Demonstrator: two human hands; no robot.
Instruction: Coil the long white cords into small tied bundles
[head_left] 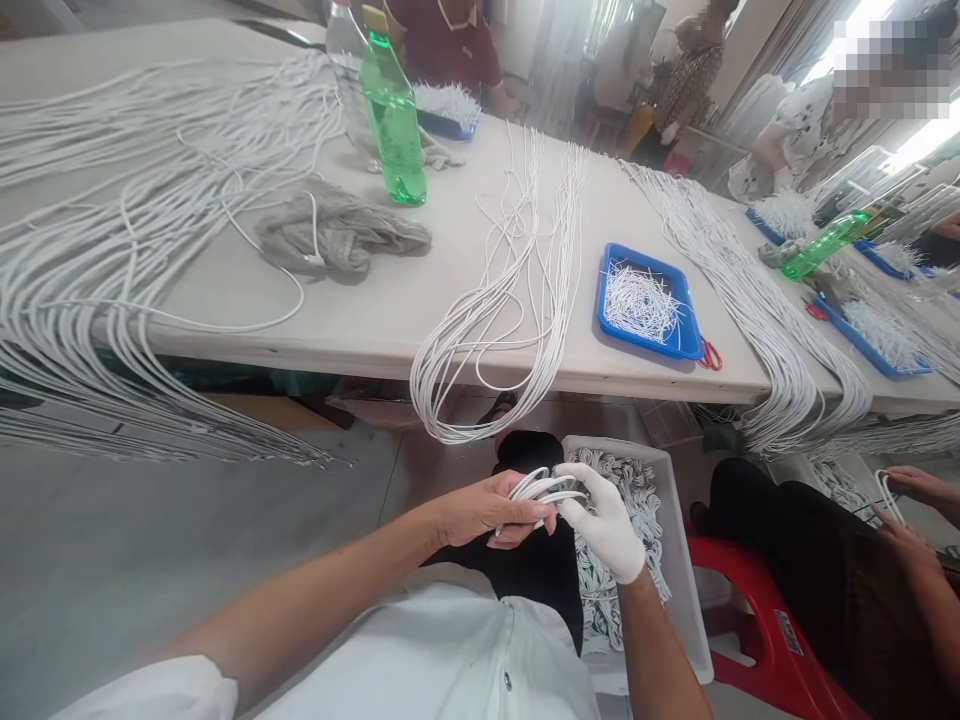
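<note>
Bare left hand (487,510) closes around a coiled white cable (544,487), its long axis lying left-to-right, while the gloved right hand (607,525) pinches its right end.

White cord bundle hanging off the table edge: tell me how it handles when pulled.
Probably floppy: the white cord bundle droops in loose loops over the table edge. Likely light, since the strands are thin. It may slide off readily, as its loops already hang below the edge.

White cables (544,487), blue tray (609,322)
</note>
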